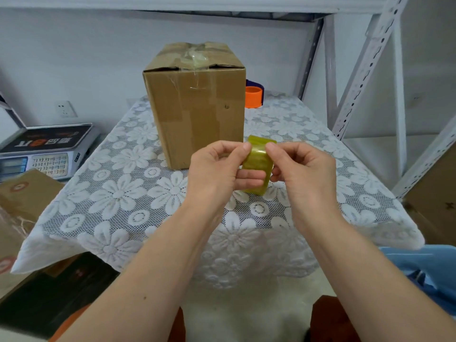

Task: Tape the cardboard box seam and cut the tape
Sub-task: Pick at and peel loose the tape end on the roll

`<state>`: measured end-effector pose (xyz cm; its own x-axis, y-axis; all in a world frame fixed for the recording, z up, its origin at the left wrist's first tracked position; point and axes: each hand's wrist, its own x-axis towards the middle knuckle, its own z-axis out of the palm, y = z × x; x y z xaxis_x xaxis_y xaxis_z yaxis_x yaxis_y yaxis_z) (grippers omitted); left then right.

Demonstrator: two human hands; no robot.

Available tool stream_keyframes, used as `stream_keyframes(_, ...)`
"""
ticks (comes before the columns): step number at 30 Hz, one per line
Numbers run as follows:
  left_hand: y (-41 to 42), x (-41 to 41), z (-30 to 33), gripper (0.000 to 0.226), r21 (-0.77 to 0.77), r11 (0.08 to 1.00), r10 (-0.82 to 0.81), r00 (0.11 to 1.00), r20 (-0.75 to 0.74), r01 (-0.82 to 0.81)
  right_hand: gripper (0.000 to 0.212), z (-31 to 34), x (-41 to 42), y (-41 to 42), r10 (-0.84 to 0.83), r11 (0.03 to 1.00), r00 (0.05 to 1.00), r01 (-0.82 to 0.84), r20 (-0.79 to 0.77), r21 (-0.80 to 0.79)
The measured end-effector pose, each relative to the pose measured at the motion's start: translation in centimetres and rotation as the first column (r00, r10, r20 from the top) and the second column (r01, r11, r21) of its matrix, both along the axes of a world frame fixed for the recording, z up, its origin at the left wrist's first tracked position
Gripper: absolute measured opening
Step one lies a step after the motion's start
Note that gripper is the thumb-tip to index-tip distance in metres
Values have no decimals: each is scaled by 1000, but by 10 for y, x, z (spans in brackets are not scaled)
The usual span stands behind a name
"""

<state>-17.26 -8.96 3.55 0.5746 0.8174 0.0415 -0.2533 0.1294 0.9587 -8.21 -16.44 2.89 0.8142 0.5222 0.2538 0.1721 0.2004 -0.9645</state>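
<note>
Left hand (217,166) and right hand (299,166) both closed around yellowish tape roll (256,164), fingertips pinching its top edge, held above lace tablecloth (123,193). Cardboard box (197,104) upright behind, top seam already taped. Scale (47,151) at left, lettering unreadable.

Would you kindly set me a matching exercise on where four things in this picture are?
Things:
1. tape roll
2. cardboard box
3. orange object
4. scale

Places:
A. off the table, far left
B. behind the box, to its right
C. between both hands
D. upright on the lace tablecloth

Pairs: 1-C, 2-D, 3-B, 4-A
</note>
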Motion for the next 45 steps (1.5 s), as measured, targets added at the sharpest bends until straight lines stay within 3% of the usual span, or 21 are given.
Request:
stream_keyframes(7, -1, 3, 0, 9, -7, 1000, 2, 1000, -1, -2, 6, -1, -2, 2, -33, 999, 999, 33, 29, 8)
stream_keyframes(12, -1, 2, 0, 9, -9, 999, 38, 999, -1, -38, 35, -3, -1, 2, -9, 1000, 998, 11, 58, -21)
stream_keyframes(17, -3, 1, 0, 9, 3, 998, 62, 998, -11, -62, 8, -2, -1, 1, 30, 1000, 999, -30, 20, -3)
stream_keyframes(27, -2, -1, 3, 8, -64, 992, 108, 993, 40, -105, 14, -4, -5, 5, 119, 993, 992, -119, 32, -28)
stream_keyframes(35, -3, -1, 3, 8, -54, 993, 103, 995, 11, -102, 10, -6, -6, 6, 102, 995, 993, -102, -63, 4)
stream_keyframes(45, -3, 0, 2, 3, -29, 993, 117, 993, -25, -118, 12, -7, -9, 10, 55, 998, 996, -57, -66, -25)
